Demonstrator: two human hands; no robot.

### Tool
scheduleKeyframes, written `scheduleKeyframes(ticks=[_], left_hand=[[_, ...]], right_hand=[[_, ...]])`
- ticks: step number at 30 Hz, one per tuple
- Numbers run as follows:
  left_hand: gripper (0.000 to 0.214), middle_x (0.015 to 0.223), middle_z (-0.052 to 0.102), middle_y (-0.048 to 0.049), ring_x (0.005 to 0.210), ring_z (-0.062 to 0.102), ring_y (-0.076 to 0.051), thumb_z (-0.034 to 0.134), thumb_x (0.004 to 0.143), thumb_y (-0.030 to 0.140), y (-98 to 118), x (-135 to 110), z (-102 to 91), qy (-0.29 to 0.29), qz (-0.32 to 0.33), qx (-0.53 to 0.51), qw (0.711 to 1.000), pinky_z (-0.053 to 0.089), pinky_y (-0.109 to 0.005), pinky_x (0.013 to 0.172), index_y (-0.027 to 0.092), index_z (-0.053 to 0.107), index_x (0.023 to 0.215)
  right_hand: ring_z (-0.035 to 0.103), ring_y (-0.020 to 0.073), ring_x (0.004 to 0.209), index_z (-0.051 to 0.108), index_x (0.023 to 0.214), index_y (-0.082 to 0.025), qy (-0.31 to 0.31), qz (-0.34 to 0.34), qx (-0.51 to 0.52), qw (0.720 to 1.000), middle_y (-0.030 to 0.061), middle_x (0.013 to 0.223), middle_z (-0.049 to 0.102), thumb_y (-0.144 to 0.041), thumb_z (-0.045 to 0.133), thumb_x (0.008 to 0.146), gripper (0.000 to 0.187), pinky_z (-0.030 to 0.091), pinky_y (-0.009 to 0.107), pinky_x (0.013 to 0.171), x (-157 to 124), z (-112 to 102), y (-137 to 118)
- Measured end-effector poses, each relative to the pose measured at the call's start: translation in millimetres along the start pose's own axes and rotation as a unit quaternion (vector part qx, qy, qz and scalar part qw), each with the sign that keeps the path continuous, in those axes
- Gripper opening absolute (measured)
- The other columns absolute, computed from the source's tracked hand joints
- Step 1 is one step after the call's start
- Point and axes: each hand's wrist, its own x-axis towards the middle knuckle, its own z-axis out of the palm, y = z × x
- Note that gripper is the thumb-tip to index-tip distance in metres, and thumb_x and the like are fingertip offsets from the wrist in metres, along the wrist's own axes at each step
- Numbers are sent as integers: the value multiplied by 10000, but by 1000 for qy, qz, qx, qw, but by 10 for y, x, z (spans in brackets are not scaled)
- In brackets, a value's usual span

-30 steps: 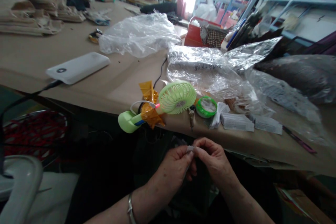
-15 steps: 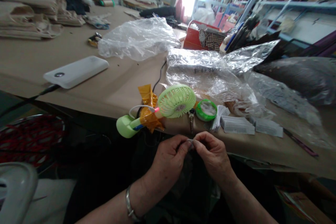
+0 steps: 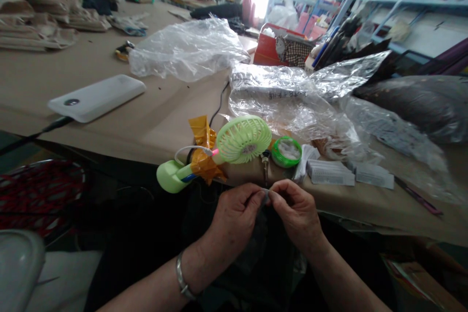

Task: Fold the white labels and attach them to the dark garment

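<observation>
My left hand (image 3: 234, 214) and my right hand (image 3: 296, 209) meet just below the table's front edge, fingertips pinched together on a small pale piece (image 3: 265, 195) that I cannot make out. Dark cloth lies under them in my lap. Directly above the hands a green hand-held fan (image 3: 234, 144) lies taped with yellow tape at the table edge. A small key-like metal piece (image 3: 265, 163) hangs beside it. A green round container (image 3: 287, 151) and stacks of white labels (image 3: 331, 172) lie to the right of the fan.
A white power bank (image 3: 95, 97) with a cable lies at the left on the brown table (image 3: 153, 122). Crumpled clear plastic bags (image 3: 292, 97) cover the middle and right. Folded cloth is piled at the far left, a red box (image 3: 272, 46) at the back.
Both hands have risen from my lap toward the table edge, still pinched together on the small piece. The view has shifted slightly right.
</observation>
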Motion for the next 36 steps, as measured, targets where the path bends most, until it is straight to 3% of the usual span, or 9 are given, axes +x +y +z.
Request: scheduleKeyframes(ticks=[23, 26, 29, 32, 36], left_hand=[[184, 638, 653, 25, 604, 574, -100, 532, 809, 179, -1, 26, 47, 30, 15, -14, 999, 422, -169, 588, 171, 673, 692], [182, 656, 667, 21, 619, 590, -109, 530, 817, 204, -5, -54, 36, 8, 1, -29, 1000, 434, -176, 604, 177, 682, 721], [193, 638, 662, 13, 607, 589, -125, 534, 813, 243, -66, -105, 22, -5, -32, -21, 999, 434, -191, 575, 177, 686, 713], [169, 730, 709, -11, 699, 635, -162, 558, 783, 257, -186, -105, 26, -2, -73, 5, 997, 466, -223, 650, 181, 709, 767], [258, 1003, 724, -56, 951, 645, -220, 580, 739, 247, -359, -97, 84, -13, -106, 51, 993, 454, -300, 872, 184, 711, 952]], right_hand=[[523, 104, 599, 584, 768, -175, 29, -34, 15, 999, -25, 648, 569, -246, 562, 846, 108, 427, 207, 576, -16, 45, 60], [570, 113, 621, 603, 889, -189, 12, -37, 15, 999, -22, 690, 602, -252, 580, 850, 78, 458, 209, 589, -135, -3, 65], [590, 108, 617, 586, 996, -212, 15, -84, -53, 995, -27, 717, 611, -220, 581, 856, 140, 472, 203, 584, -259, -160, 52], [605, 129, 713, 596, 935, -204, 65, -179, -171, 967, 6, 795, 619, -171, 557, 862, 89, 491, 235, 664, -268, -403, 41], [537, 251, 1049, 597, 1074, -178, 131, -251, -367, 886, 95, 1038, 611, -208, 562, 855, 224, 442, 418, 917, -122, -649, 116]])
